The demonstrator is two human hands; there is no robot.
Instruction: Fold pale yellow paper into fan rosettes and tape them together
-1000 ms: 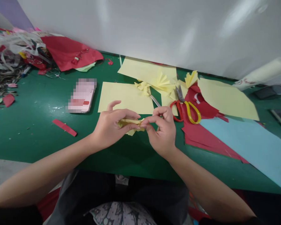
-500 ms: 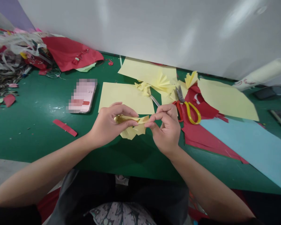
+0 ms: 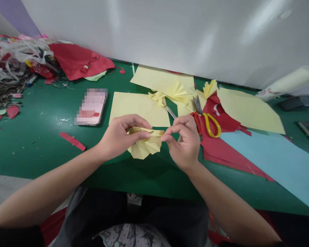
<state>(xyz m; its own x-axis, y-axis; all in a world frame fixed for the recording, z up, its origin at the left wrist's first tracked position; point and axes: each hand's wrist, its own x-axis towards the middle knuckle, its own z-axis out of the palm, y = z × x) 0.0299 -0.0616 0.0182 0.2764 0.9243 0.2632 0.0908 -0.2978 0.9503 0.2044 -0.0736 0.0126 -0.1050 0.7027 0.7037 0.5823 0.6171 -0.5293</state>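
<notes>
I read the folded yellow paper [image 3: 145, 147] as sitting right between the two hands, held just above the green table [image 3: 41, 151] near its front edge, straight ahead of the body. Its gathered top edge runs left to right, nearly level, from one pinch to the other, while the pleats below it spread down in a fan toward the camera. The left hand [image 3: 118, 135] comes in from the left with the thumb over the top and the fingertips [image 3: 145, 136] pressed in from the near side, closed tight on the left end of that edge; I see no gap between thumb and fingers. The right hand [image 3: 185, 144] meets it from the right, thumb and forefinger nipped on the right end of the same edge, the other fingers curled loosely toward the palm and holding nothing I can make out. The two pinches are near each other but apart, with a short bridge of paper between them, and neither hand is nearer the piece, since both have it. Just behind the hands lies a flat yellow sheet [image 3: 136, 106], and just beyond the right hand the scissors [image 3: 201, 110] rest partly on red paper [image 3: 221, 151], blades pointing away from the camera, clear of the pinch and touched by neither hand
</notes>
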